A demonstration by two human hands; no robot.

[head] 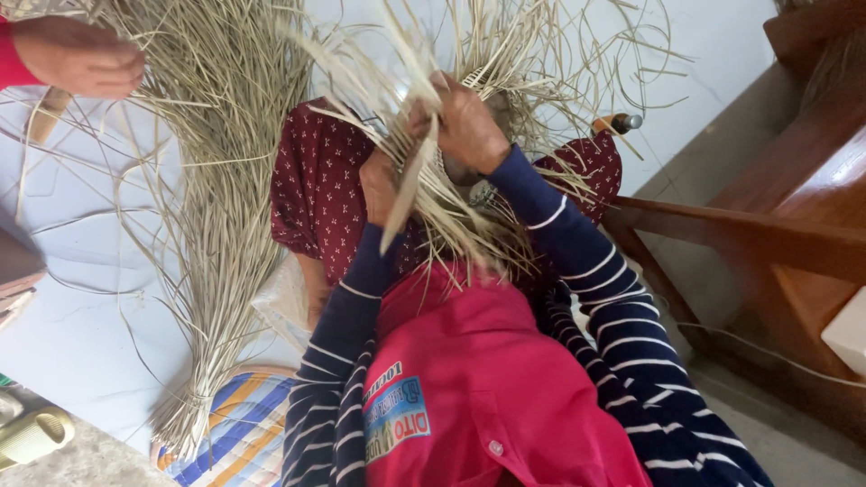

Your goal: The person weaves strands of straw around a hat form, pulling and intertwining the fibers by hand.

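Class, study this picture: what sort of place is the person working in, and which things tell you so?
Probably a home or small craft workspace used for weaving. Both hands, left hand and right hand, work a half-woven straw piece; a tied straw bundle lies on the pale floor, beside wooden furniture.

left hand [379, 188] clenched, right hand [469, 126] gripping, raised

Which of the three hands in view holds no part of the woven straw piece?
The hand at top left, red-sleeved, rests on the loose straw bundle; the striped-sleeved hands grip the weave.
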